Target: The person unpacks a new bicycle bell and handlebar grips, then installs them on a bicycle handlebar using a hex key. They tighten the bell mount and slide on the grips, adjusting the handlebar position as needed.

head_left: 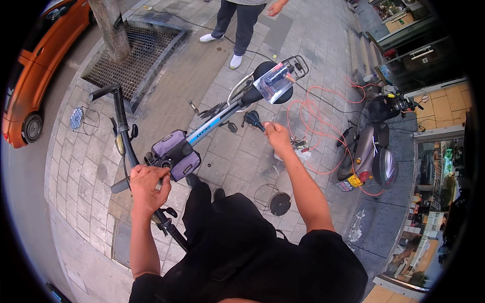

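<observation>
My left hand is at the middle of the bicycle handlebar. Its thumb and forefinger come together by a round black part at the stem; what lies between them is hidden. My right hand is raised to the right of the frame, its fingers closed on a black object with a wide head and a blue band, whose kind I cannot make out. A purple-and-black bag straddles the bicycle's blue-and-silver frame. On the black saddle lies a clear plastic package with a dark item inside.
Orange hose loops over the paving beside a parked scooter. A person stands beyond the bicycle. At left are a tree in a metal grate and an orange car. A round dark object lies near my feet.
</observation>
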The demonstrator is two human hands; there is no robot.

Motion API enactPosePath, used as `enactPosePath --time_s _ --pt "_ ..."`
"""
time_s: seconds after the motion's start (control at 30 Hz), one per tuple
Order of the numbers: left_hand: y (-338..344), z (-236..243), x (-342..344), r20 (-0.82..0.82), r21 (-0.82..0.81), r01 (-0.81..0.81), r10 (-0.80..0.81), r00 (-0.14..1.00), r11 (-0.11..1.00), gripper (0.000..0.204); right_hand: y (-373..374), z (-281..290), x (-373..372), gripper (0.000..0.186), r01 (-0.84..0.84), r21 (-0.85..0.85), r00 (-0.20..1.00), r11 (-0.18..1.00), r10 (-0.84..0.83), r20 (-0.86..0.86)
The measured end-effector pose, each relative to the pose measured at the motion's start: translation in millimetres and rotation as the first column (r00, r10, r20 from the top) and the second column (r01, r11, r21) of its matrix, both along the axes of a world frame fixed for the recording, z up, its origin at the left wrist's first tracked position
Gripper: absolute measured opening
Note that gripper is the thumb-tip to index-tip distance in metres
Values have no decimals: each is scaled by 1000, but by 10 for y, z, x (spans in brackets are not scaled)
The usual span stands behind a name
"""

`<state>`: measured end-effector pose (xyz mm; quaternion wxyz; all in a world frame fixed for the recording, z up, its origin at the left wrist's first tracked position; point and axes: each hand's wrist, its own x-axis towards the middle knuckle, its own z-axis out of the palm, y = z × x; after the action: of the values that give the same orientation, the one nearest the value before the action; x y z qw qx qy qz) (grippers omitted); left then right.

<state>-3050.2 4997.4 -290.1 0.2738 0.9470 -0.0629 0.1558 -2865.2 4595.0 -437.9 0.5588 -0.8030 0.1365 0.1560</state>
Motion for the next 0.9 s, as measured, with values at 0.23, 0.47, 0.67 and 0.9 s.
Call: enactPosePath --time_s 0.23,0.47,0.67,0.9 --pt "-122 -64 199 15 -1 -30 30 999 1000 19 -410 -118 1334 36 284 -88 925 955 -297 -235" --pt "-696 153 335 -85 -19 -99 97 992 995 18 -764 -416 1653 16 547 561 834 621 -344 -432" --pt "-1138 81 333 -44 60 -209 212 976 976 16 -1350 -141 1263 10 367 758 930 539 -203 -306" --pt "-1296 -29 76 -203 -20 -286 276 939 958 27 -1716 447 244 18 157 794 981 587 0 -194"
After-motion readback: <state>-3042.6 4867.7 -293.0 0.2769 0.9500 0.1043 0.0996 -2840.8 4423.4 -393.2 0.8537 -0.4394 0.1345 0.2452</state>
